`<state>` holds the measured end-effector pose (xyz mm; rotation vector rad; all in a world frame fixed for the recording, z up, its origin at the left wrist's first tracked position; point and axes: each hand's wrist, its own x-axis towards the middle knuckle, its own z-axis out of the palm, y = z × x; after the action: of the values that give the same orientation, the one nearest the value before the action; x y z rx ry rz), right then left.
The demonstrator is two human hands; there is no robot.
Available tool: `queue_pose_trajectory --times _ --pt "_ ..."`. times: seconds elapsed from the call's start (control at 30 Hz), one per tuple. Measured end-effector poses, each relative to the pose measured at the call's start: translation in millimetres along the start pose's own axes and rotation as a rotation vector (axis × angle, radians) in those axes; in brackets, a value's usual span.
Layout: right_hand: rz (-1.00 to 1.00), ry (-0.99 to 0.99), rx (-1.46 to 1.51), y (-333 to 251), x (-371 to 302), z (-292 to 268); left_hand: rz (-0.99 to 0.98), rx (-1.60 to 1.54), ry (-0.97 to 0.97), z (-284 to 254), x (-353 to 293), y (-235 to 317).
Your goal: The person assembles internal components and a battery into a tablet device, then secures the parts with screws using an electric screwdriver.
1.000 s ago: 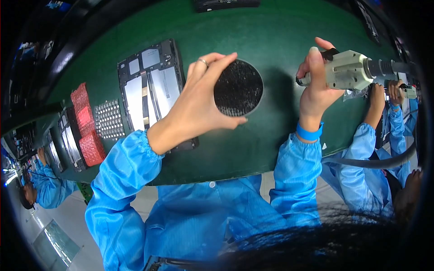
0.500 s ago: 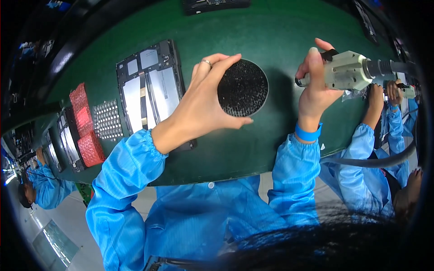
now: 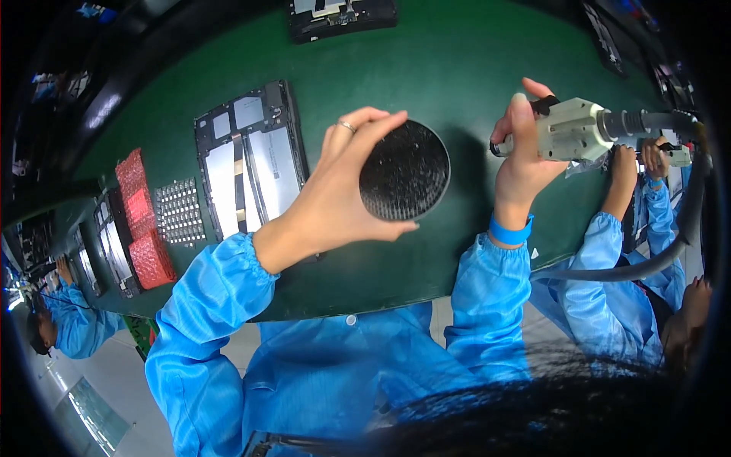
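My left hand [image 3: 331, 190] grips a round, shallow dish [image 3: 405, 171] by its rim, thumb on the near side and fingers on the far side. Small dark pieces, perhaps screws, lie inside, too fine to name surely. A pale handheld power tool [image 3: 571, 131] with a thick grey hose is held in my right hand [image 3: 521, 164], to the right of the dish and apart from it. The tool's dark tip points left. Beside my left forearm lies an opened flat electronic device [image 3: 266, 164] with silver panels and a black frame, partly hidden by my hand.
Left on the green table [image 3: 365, 282] are a tray of small parts [image 3: 180, 212], red bubble wrap [image 3: 141, 217] and another opened device [image 3: 116, 240]. A further device [image 3: 343, 19] sits at the far edge. Co-workers' arms [image 3: 605, 251] are at right; another person [image 3: 76, 312] is left.
The dish and my left hand have come slightly nearer to me, and its contents look more smeared. My right hand with the tool has shifted a little left. The view has tilted slightly.
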<state>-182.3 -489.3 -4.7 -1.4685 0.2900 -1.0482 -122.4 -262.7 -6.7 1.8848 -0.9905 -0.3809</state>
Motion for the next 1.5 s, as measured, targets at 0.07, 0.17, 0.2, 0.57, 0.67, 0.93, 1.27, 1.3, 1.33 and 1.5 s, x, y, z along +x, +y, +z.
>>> queue_pose_trajectory --times 0.07,0.17,0.2,0.57,0.67,0.93,1.27,1.3,1.33,1.5 --pt "0.010 -0.001 0.011 -2 -2 -1 0.057 0.021 -0.031 -1 -2 1" --pt "0.029 -0.010 -0.039 -3 -4 -3 0.151 0.037 -0.020 -3 0 0" --pt "0.026 -0.015 -0.030 -1 -4 -2 0.156 0.037 -0.019 -1 -1 1" --pt "0.107 -0.009 0.002 -7 -17 14 0.399 0.029 0.085 0 10 18" --pt "0.078 -0.058 -0.037 -6 -15 10 0.385 0.021 0.064 2 8 18" --pt "0.096 -0.031 -0.025 -13 -6 6 0.380 0.018 0.075 4 5 10" --pt "0.072 -0.081 -0.030 -3 -10 16 0.357 0.019 0.055 10 5 7" --pt "0.002 -0.154 -0.132 0 -11 15 0.365 0.016 0.055 12 5 5" --pt "-0.072 -0.139 -0.233 -3 -8 15 0.369 0.019 0.058 12 5 4" --pt "0.124 -0.062 -0.021 -9 -10 19 0.347 0.022 0.056 12 2 6"
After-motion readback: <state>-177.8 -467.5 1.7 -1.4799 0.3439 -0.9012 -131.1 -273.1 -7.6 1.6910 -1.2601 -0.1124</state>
